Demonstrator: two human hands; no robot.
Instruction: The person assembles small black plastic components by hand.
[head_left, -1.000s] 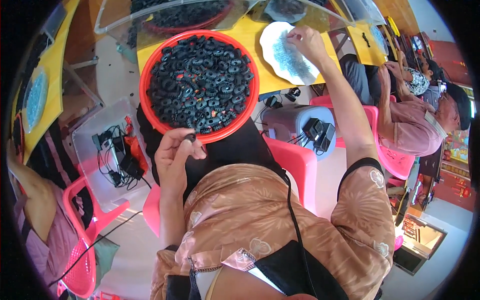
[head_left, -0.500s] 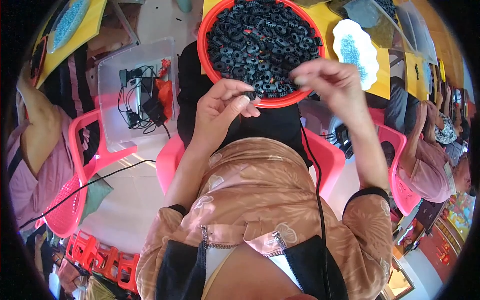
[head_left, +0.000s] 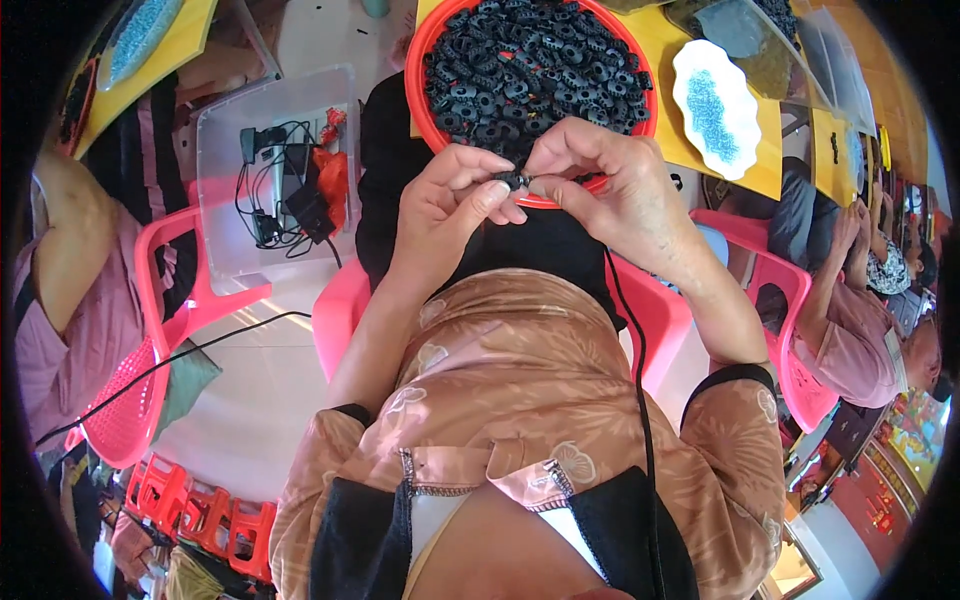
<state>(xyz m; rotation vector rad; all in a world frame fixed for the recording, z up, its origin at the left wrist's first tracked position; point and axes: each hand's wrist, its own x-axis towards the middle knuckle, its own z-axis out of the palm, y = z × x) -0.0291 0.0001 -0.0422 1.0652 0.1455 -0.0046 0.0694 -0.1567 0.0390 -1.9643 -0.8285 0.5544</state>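
Note:
My left hand (head_left: 445,205) pinches a small black plastic cord lock (head_left: 512,181) between thumb and fingertips, just over the near rim of a red basin (head_left: 414,95). From the other side, the thumb and index finger of my right hand (head_left: 615,190) close together at the piece's right end. Whatever tiny thing those right fingertips grip is too small to make out. A heap of similar black cord locks (head_left: 530,75), with ribbed sides and oval holes, fills the basin. To its right, a white scalloped plate (head_left: 745,105) carries a pile of tiny bluish-silver bits (head_left: 708,110).
The plate stands on a yellow table (head_left: 765,165). A clear plastic bin (head_left: 215,180) with black cables and adapters sits on the floor at left. Co-workers sit on pink chairs (head_left: 150,300) at both sides. A black cord (head_left: 640,400) runs down my front.
My right hand has come left from above the basin's right side to meet the cord lock. The left hand stays in nearly the same spot, still pinching it.

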